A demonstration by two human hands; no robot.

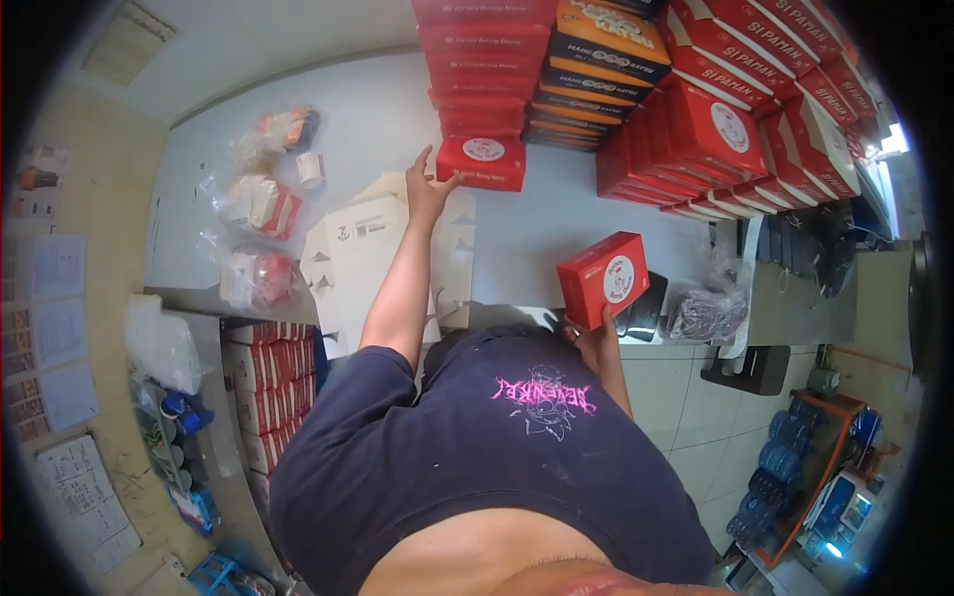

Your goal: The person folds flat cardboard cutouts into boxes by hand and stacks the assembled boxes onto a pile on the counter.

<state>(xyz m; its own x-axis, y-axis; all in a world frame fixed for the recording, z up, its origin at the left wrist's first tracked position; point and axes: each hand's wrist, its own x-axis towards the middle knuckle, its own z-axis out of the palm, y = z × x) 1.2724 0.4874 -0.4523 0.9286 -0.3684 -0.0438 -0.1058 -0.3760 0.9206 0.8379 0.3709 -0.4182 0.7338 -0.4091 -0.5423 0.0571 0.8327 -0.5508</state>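
Note:
My left hand (429,187) reaches out over the table with its fingers spread. Its fingertips are at the left edge of a red box (481,165) with a round white label, at the foot of a tall stack; whether they touch it I cannot tell. Nearer my body, my right hand (594,343) grips another red box (602,279) from below, tilted, its round label facing up. Under my left forearm lie flat white unfolded cartons (348,238) with printing on them. A dark flat object (649,306) lies just behind the held box.
Stacks of red boxes (484,45), orange-and-black boxes (601,65) and more red boxes (730,129) line the back. Plastic-wrapped packs (266,209) and a white roll (311,170) lie left. Crumpled plastic (706,310) sits right. Packed cartons (268,382) stand below left.

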